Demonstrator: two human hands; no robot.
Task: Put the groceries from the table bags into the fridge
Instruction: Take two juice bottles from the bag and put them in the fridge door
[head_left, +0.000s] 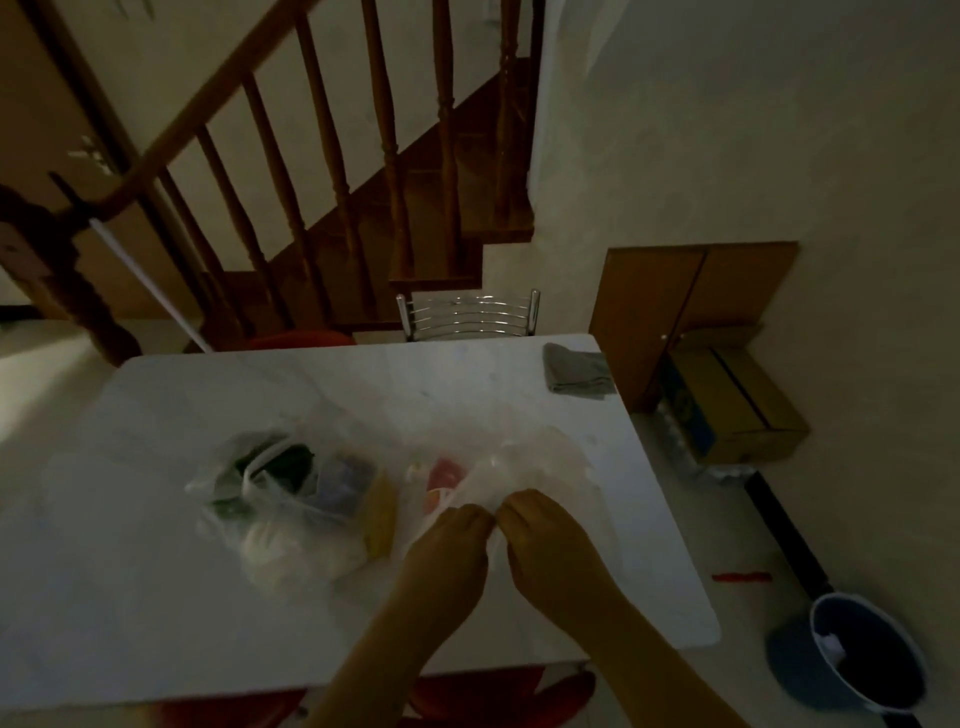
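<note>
Two clear plastic bags lie on the white table (208, 623). The left bag (291, 499) holds dark green vegetables, a bluish pack, a yellow pack and something white and round. The right bag (535, 462) is crumpled, with a red item (444, 475) showing through it. My left hand (449, 545) and my right hand (545, 540) meet at the near edge of the right bag, both pinching its plastic. The room is dim and the picture is blurred. No fridge is in view.
A grey cloth (576, 371) lies on the table's far right corner. A metal chair back (467, 314) stands behind the table, before a wooden staircase (363, 182). A cardboard box (732, 405) and a blue bucket (862, 654) sit on the floor to the right.
</note>
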